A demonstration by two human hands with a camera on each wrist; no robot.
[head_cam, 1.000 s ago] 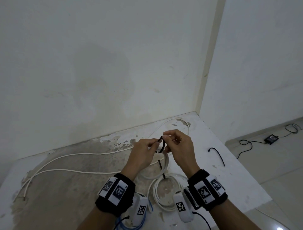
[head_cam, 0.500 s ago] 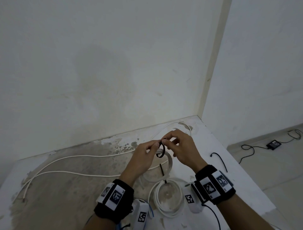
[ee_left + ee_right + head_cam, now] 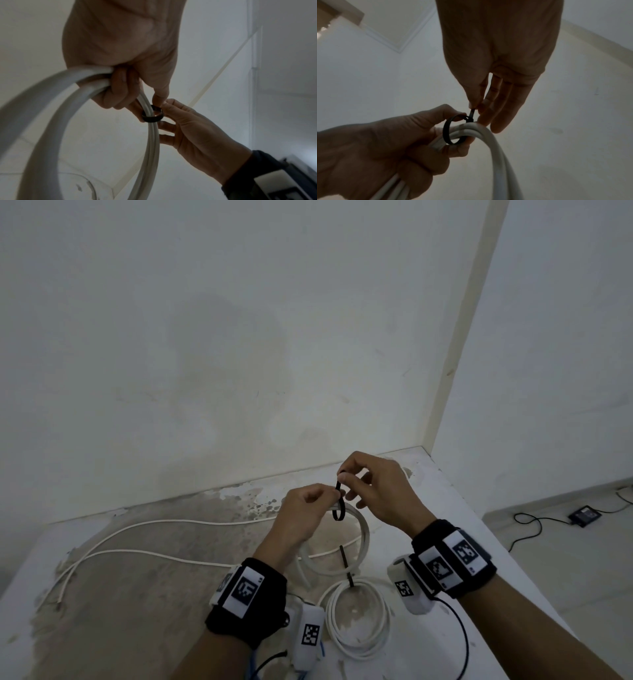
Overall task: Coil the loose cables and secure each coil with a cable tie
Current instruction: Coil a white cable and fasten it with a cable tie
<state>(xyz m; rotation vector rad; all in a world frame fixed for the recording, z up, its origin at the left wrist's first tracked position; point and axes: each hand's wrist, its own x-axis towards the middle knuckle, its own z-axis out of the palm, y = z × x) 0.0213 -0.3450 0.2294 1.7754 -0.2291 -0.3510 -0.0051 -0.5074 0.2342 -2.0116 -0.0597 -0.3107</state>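
Observation:
My left hand [image 3: 329, 496] grips a coil of white cable [image 3: 363, 530] above the table and pinches the head of a black cable tie [image 3: 338, 506]. The tie makes a loose loop around the coil's strands [image 3: 471, 129]. My right hand [image 3: 344, 479] pinches the tie's tail [image 3: 472, 112] between thumb and forefinger just above the loop, its other fingers straight. In the left wrist view the tie [image 3: 152, 114] rings two strands below my left hand [image 3: 120, 54]. A second white coil [image 3: 356, 618] lies on the table, bound by a black tie [image 3: 346, 565].
A long loose white cable [image 3: 164, 523] runs across the stained table [image 3: 137, 594] to the left. The wall stands close behind. The table's right edge drops to the floor, where a black adapter [image 3: 585, 513] with its cord lies. A blue cable [image 3: 252, 659] shows at the bottom.
My right hand has risen with the tie's tail, away from my left hand, and the loop around the strands has become smaller. The left hand keeps its grip on the coil.

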